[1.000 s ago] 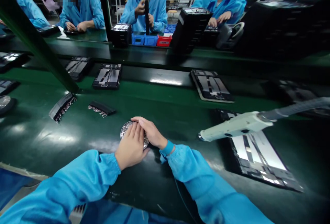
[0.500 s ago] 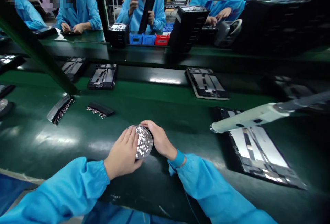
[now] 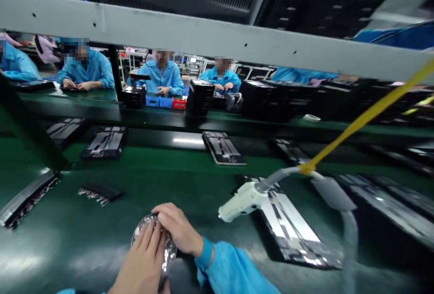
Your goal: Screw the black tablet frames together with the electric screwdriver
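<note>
A round dish (image 3: 169, 254) full of small shiny metal pieces is at the lower middle of the bench; the pieces are too small to name. My left hand (image 3: 144, 255) lies over it, fingers stretched flat across the pieces and thumb near its lower edge. At the far right rim, my right hand (image 3: 178, 227) curves its fingers around the dish, close to the left fingertips. Both hands hide much of the dish. Right of them, a pale hand-held tool (image 3: 240, 201) on a grey hose hangs over an opened tablet-like device (image 3: 294, 231).
Two black strips with fringed edges (image 3: 100, 192) (image 3: 27, 197) lie to the left. More opened devices (image 3: 224, 147) sit along the back strip. A grey beam (image 3: 203, 34) crosses above, a green post (image 3: 30, 122) stands left, and a yellow strap (image 3: 369, 118) slants down right. Co-workers sit opposite.
The view has tilted up and turned right, so bench things appear lower and further left. The grey beam and yellow strap have come into view. My right fingers are closer to my left fingertips.
</note>
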The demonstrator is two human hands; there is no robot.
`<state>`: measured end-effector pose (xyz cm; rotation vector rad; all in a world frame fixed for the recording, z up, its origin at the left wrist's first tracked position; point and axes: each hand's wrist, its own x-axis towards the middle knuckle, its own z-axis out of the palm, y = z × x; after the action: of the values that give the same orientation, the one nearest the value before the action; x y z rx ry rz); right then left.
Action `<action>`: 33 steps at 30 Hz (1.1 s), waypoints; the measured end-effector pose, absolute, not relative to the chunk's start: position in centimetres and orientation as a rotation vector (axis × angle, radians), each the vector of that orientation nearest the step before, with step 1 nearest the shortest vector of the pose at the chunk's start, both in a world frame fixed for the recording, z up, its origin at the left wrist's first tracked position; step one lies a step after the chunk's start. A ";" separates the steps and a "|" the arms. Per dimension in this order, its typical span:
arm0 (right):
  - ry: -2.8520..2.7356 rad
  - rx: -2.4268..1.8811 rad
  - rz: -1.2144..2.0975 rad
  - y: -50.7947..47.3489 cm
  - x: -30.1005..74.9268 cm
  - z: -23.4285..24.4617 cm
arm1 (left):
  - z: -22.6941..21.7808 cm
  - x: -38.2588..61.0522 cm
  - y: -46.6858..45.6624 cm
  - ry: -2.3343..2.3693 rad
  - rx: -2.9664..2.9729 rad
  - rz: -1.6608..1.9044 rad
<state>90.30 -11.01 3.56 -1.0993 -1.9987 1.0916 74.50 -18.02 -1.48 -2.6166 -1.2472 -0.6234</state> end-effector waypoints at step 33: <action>-1.970 -1.354 0.979 -10.3 91.3 5.1 | -0.4 73.4 -15.9 -1.104 -2.594 -0.591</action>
<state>91.26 -10.31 5.11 -1.3536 -1.9699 0.9792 73.35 -15.88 -0.36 -2.5945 -1.1041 -0.5912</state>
